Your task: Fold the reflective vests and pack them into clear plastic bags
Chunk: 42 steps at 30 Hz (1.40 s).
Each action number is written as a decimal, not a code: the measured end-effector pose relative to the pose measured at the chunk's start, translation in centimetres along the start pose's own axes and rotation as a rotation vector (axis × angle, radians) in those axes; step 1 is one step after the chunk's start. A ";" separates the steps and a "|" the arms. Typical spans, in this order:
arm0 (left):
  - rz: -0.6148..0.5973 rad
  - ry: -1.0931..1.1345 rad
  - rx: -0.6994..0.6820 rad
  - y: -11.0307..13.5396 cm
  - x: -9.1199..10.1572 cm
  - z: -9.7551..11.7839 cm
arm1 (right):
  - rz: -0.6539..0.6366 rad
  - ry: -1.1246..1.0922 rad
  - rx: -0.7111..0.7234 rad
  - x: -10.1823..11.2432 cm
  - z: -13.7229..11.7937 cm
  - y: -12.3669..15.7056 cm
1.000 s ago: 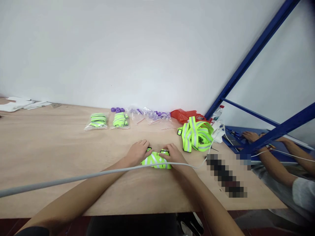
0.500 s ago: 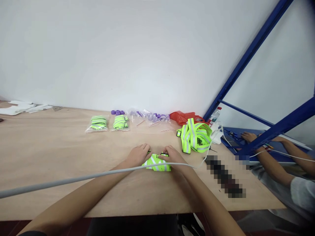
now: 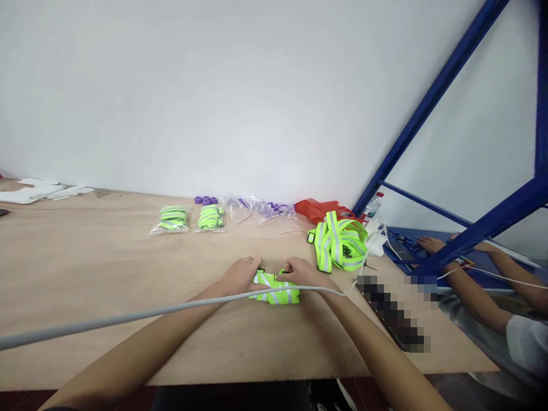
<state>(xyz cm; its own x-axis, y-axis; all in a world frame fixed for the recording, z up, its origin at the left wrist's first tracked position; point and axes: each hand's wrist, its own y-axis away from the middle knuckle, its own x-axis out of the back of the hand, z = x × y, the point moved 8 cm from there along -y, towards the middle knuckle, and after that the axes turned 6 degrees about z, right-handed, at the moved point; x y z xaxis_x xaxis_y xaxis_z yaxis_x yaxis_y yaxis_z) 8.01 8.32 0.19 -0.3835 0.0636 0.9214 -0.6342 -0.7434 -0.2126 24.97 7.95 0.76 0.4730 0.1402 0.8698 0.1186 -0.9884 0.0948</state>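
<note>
A folded neon-green strap with grey reflective stripes (image 3: 277,288) lies on the wooden table (image 3: 107,274) in front of me. My left hand (image 3: 240,273) rests on its left end with fingers curled onto it. My right hand (image 3: 302,272) pinches the strap's upper right part, near a black buckle. A grey cable (image 3: 128,315) runs across both forearms.
A loose heap of the same green straps (image 3: 340,242) sits to the right. Two bagged straps (image 3: 171,219), purple parts in bags (image 3: 261,205) and a red bag (image 3: 319,209) line the wall. Another person's arms (image 3: 471,285) work beside a blue steel frame (image 3: 428,108).
My hands shifted slightly on the strap; the right hand has lifted its upper edge and the folded bundle looks looser. The view tilted up a little.
</note>
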 end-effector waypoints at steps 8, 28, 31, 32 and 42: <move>-0.027 0.042 0.028 -0.2 0.4 0.5 | -0.308 0.052 -0.019 0.2 -0.5 -1.0; 0.002 0.037 0.003 0.2 0.5 1.0 | -0.065 0.042 0.127 1.3 -2.5 1.1; 0.012 0.019 0.005 0.4 0.5 1.3 | -0.003 0.022 0.124 0.7 -2.6 3.2; 0.013 0.014 0.005 0.4 0.5 1.5 | 0.016 0.008 0.124 0.5 -2.6 3.9; 0.103 -0.028 -0.004 1.4 0.2 2.8 | 0.290 -0.013 0.179 -1.9 -2.7 7.0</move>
<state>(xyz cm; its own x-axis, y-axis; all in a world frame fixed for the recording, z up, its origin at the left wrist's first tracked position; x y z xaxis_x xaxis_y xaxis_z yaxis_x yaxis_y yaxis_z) 8.90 5.38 1.03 -0.4273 -0.0318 0.9035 -0.5950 -0.7426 -0.3076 22.55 0.59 1.07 0.5206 -0.1433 0.8417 0.1288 -0.9614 -0.2433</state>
